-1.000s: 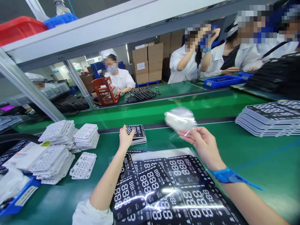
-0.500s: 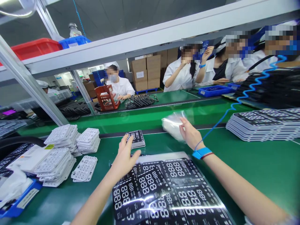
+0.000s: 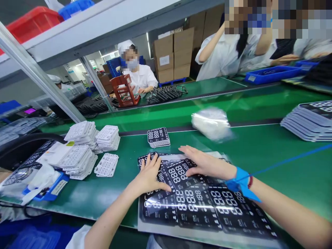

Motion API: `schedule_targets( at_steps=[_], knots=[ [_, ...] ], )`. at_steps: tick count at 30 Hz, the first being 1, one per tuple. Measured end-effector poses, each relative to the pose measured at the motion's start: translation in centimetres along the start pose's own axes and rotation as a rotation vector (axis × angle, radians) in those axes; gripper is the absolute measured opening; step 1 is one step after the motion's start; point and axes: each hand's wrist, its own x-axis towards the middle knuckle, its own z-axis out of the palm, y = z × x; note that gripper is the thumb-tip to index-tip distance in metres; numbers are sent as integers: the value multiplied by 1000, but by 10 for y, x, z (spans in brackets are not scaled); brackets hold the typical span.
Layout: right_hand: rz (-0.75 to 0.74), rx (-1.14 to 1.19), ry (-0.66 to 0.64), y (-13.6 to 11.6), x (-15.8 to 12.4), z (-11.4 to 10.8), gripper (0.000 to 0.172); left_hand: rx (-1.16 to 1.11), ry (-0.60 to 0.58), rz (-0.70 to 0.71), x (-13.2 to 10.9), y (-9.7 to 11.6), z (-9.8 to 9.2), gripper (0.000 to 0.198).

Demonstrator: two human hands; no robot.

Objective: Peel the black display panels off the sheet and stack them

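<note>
Sheets (image 3: 192, 218) on the table (image 3: 124, 193)

The black sheets, printed with pale digits, lie in an overlapping layer at the near side of the table, directly below the fingers of both hands. The left hand (image 3: 148, 177) rests on their left part, its fingers spread and pointing away, the thumb held well out to the side; it presses on the sheets and grips nothing. The right hand (image 3: 204, 164) reaches across their far part with fingers extended and close together, the thumb apart from them; it pinches nothing, and whether its fingertips touch the sheets I cannot tell. A blue band (image 3: 238, 179) circles the right wrist. Just beyond the sheets stands a small stack of black-topped panels (image 3: 158, 137), and crumpled clear plastic (image 3: 211, 123) lies to its right. White frames (image 3: 107, 165) sit left of the left hand.
</note>
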Motion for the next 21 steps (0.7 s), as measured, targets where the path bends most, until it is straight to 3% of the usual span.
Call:
schedule_targets(
  at_steps=[2, 8, 13, 17, 21],
  knots=[
    [82, 61, -24, 4, -3, 1, 68, 5, 1, 41, 7, 2, -2, 119],
    [78, 234, 88, 14, -2, -1, 33, -100, -34, 202, 22, 3, -11, 106],
    [68, 204, 63, 4, 2, -6, 38, -157, 37, 225, 24, 1, -7, 90],
    [-32, 303, 67, -7, -2, -30, 38, -172, 54, 311, 15, 0, 4, 94],
    [-26, 495, 326, 0, -8, -44, 37, -178, 112, 321, -2, -2, 6, 104]
  ],
)
